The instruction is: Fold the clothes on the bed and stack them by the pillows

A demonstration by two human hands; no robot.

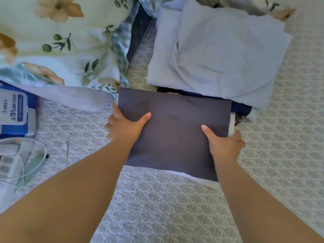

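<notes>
Head view, looking down along both forearms onto a bed. The bedsheet [157, 207], pale grey with a repeating lattice pattern, is filling the lower and right parts of the frame. A folded dark grey garment [175, 130] is lying flat near the centre, its far edge just beside the pillows. A white layer is showing along its near and right edges; whether this belongs to the garment or to another piece under it cannot be told.

The left hand [125, 127] is gripping the garment's left edge, thumb lying on top of the cloth and fingers curling around and under the side. The right hand [223, 142] is gripping the right edge in the same way, thumb on top and fingers wrapping the side.

A floral pillow [61, 42], cream with green leaves and tan blossoms, is occupying the upper left. A pale blue pillow [219, 55] is sitting at the upper right, with dark blue cloth [242, 108] showing from under its near edge, just beyond the garment.

At the left edge, a blue and white packet [14, 114] is resting on the sheet, and nearer the viewer a white power strip [8, 163] with a looping white cable [42, 148] is lying beside it.
</notes>
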